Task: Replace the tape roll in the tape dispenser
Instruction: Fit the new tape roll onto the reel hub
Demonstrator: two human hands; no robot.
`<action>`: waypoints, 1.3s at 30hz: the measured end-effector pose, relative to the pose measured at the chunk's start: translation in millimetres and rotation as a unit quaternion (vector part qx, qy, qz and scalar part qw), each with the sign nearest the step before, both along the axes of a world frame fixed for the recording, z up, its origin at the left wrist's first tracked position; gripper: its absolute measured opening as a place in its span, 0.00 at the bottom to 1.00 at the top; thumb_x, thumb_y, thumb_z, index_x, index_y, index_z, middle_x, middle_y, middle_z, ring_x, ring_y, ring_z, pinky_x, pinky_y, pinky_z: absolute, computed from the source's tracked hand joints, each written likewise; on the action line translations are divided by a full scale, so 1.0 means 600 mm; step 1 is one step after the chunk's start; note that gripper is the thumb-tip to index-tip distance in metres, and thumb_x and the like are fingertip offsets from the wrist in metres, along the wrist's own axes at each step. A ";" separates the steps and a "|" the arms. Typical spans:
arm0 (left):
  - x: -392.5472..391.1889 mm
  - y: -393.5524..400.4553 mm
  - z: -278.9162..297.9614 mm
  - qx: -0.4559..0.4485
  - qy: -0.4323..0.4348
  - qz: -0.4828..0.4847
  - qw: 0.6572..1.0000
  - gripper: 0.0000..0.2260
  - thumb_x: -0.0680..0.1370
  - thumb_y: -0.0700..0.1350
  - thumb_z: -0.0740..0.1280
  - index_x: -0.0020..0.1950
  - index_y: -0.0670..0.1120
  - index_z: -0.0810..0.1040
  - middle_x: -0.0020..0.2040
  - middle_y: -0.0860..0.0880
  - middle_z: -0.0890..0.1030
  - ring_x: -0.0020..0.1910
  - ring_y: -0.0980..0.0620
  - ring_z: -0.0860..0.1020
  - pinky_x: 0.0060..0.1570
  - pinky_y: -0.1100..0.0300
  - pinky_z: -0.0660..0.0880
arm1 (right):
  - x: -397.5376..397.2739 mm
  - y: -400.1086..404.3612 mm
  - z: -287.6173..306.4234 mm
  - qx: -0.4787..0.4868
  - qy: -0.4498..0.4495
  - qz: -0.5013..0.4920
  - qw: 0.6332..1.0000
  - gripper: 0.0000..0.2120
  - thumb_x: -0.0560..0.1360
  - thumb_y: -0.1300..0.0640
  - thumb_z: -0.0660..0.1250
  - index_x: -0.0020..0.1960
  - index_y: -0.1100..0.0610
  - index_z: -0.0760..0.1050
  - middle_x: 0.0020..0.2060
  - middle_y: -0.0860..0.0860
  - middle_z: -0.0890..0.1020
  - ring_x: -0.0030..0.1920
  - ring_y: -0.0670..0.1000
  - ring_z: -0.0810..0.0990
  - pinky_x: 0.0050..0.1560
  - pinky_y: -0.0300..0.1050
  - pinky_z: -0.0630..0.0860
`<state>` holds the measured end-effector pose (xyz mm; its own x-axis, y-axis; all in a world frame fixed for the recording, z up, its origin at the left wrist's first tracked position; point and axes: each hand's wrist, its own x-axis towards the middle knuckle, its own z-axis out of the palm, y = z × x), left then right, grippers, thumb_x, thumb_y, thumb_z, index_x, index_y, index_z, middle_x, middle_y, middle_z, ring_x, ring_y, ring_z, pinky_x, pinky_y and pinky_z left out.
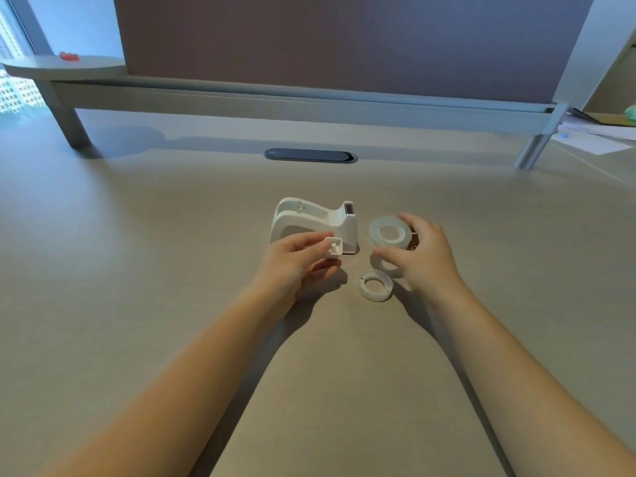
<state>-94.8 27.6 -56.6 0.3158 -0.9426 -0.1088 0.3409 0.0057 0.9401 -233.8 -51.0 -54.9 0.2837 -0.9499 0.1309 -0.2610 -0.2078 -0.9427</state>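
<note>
Left hand [296, 259]: fingers narrowed around a small white spindle piece [333, 247], held just above the table [137, 253].
Right hand [421, 256]: fingers spread wide around the rim of a translucent tape roll [389, 233], lifted and tilted toward the camera.
Tape dispenser [315, 220]: white, upright on the table, just beyond the left fingers; its cradle is seen empty, with the cutter end toward the right fingers.
Empty core ring [375, 285]: white, flat on the table, just below the right fingers and between the two hands.
Second ring: partly hidden under the right fingers; what it is cannot be told.
Cable slot [310, 155]: dark oval, well beyond both hands.
Step in hand (judged): the spindle piece is to be fitted into the tape roll's hole before it is seated in the cradle.
Risk: the roll could be dropped from the light, open-fingered hold at its rim.
Risk: the spindle could be pushed in crooked and jammed if hole and hub are not lined up.
Risk: the roll could be loaded the wrong way round, leaving the tape end facing away from the cutter.
</note>
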 end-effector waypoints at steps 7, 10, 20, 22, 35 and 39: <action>0.013 0.036 0.007 -0.002 0.030 -0.029 0.999 0.12 0.76 0.46 0.57 0.48 0.41 0.77 0.44 0.42 0.79 0.41 0.49 0.79 0.35 0.66 0.78 | 0.024 0.074 0.010 -0.092 0.000 0.096 0.991 0.24 0.63 0.58 0.73 0.56 0.46 0.68 0.53 0.47 0.73 0.52 0.43 0.73 0.47 0.25 0.70; 0.018 0.044 0.005 -0.001 0.010 -0.050 0.999 0.13 0.75 0.49 0.57 0.46 0.43 0.78 0.40 0.45 0.82 0.35 0.53 0.81 0.35 0.66 0.78 | 0.037 0.086 0.002 -0.149 0.064 0.108 0.981 0.28 0.65 0.54 0.71 0.62 0.49 0.67 0.53 0.42 0.70 0.52 0.42 0.69 0.53 0.29 0.68; 0.027 0.039 -0.008 -0.021 -0.045 -0.076 0.996 0.07 0.72 0.45 0.62 0.41 0.48 0.80 0.33 0.54 0.84 0.37 0.55 0.82 0.36 0.67 0.79 | 0.043 0.081 -0.010 -0.181 0.108 0.149 0.966 0.27 0.66 0.54 0.70 0.64 0.51 0.66 0.56 0.43 0.71 0.55 0.41 0.67 0.49 0.23 0.64; 0.028 0.037 -0.010 -0.025 -0.049 -0.076 0.996 0.07 0.73 0.44 0.62 0.41 0.47 0.80 0.33 0.54 0.84 0.37 0.55 0.82 0.35 0.67 0.78 | 0.044 0.081 -0.009 -0.183 0.108 0.148 0.966 0.28 0.67 0.54 0.70 0.64 0.51 0.66 0.54 0.41 0.68 0.55 0.40 0.67 0.45 0.19 0.64; 0.029 0.033 -0.006 -0.039 -0.076 -0.104 0.991 0.09 0.74 0.43 0.60 0.44 0.45 0.80 0.34 0.54 0.84 0.37 0.56 0.81 0.39 0.67 0.79 | 0.041 0.074 -0.009 -0.239 0.125 0.141 0.953 0.29 0.66 0.54 0.70 0.65 0.54 0.66 0.61 0.52 0.74 0.54 0.41 0.67 0.46 0.17 0.64; 0.032 0.035 -0.001 -0.039 -0.065 -0.120 0.990 0.09 0.74 0.42 0.60 0.44 0.46 0.80 0.35 0.54 0.84 0.38 0.57 0.81 0.39 0.68 0.79 | 0.039 0.072 -0.005 -0.254 0.127 0.140 0.949 0.30 0.65 0.53 0.71 0.65 0.55 0.67 0.60 0.52 0.75 0.54 0.41 0.67 0.46 0.17 0.63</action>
